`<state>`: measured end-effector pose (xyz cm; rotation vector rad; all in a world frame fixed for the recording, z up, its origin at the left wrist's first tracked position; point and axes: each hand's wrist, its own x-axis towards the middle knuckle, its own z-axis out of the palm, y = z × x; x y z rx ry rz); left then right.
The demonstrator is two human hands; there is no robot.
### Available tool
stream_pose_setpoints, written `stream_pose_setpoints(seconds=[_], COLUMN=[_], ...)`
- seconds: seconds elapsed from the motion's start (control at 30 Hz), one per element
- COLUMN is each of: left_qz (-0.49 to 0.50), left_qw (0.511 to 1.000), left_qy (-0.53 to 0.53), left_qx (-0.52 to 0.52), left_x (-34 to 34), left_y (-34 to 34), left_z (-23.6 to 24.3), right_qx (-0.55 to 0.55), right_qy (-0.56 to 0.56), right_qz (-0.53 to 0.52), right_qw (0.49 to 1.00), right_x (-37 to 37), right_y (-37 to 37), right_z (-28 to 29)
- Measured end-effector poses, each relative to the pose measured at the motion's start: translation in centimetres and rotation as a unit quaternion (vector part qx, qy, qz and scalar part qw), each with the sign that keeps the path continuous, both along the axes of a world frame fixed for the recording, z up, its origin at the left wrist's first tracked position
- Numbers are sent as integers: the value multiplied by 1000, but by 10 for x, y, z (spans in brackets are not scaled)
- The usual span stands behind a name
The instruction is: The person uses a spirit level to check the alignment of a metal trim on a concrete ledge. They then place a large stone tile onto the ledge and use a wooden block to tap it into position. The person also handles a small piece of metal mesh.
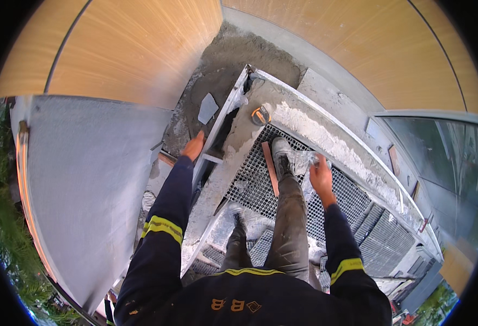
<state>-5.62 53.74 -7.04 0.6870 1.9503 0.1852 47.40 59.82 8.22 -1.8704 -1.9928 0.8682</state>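
From where I stand, the largest things are the pale brown wooden wall panels [141,49], with a smooth grey flat wall [97,174] at the left. The person wears a dark blue jacket [228,299] with yellow bands, and leans over a long light-grey metal frame [227,110], which stands in front of the feet and has a short crosspiece. Inside this frame lies a grey cement band [240,141], rough and partly white. Next to it is a black rubber-like mat [252,171] with many round holes, and one dusty grey boot [282,152] is placed on it.

The left hand [194,145] is just beside the outer edge of the metal frame; its palm is hidden, so I cannot tell if it grasps something or is free. The right hand [321,179] is above the mat with bent fingers, and there also I cannot tell if they grasp anything.

Beyond the left hand, an angular light-grey flat piece [208,108] lies on the rough cement ground. A narrow reddish strip [270,168] lies on the mat, to the left of the boot. Smallest is an orange-and-black tape measure [260,115], on the cement band.
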Motion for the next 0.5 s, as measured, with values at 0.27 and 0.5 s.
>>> stream_pose_setpoints(seconds=[0.27,0.5], left_qz=[83,148], left_qw=[976,981], left_qy=[-187,-119], left_qx=[76,48], left_x=[-23,-28], left_y=[-191,-333], left_z=[41,64], right_qx=[-267,-338], right_qy=[-201,-130], right_qz=[-14,177], right_qw=[942,915], right_x=[148,163], right_y=[-376,-582], right_z=[22,122])
